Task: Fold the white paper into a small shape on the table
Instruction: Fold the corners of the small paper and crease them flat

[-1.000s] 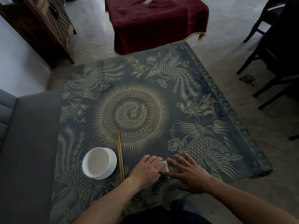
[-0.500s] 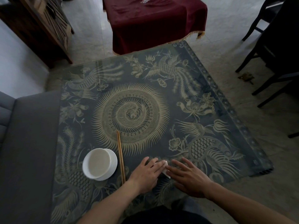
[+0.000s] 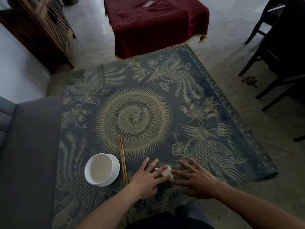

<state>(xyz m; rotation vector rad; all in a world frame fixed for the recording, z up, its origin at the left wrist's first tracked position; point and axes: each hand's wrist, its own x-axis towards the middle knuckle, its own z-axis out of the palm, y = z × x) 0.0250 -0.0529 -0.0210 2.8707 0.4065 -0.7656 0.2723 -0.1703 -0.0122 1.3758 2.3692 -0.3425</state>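
since the earlier frame both hands slid toward 12 o'clock; left hand (image 3: 146, 176) and right hand (image 3: 196, 177), fingers spread flat, press white paper (image 3: 165, 172); i judge creasing, next fold needs a lifted edge.

No readable text anywhere. Only a small pale mark on the red cloth (image 3: 155, 19) near its far edge, too blurred to make out.

Both forearms are bare, with no sleeves showing up to the frame's lower edge. The left hand (image 3: 146, 177) and the right hand (image 3: 197, 180) carry no rings, watch or gloves. Below the wrists, dark clothing covers the lap.
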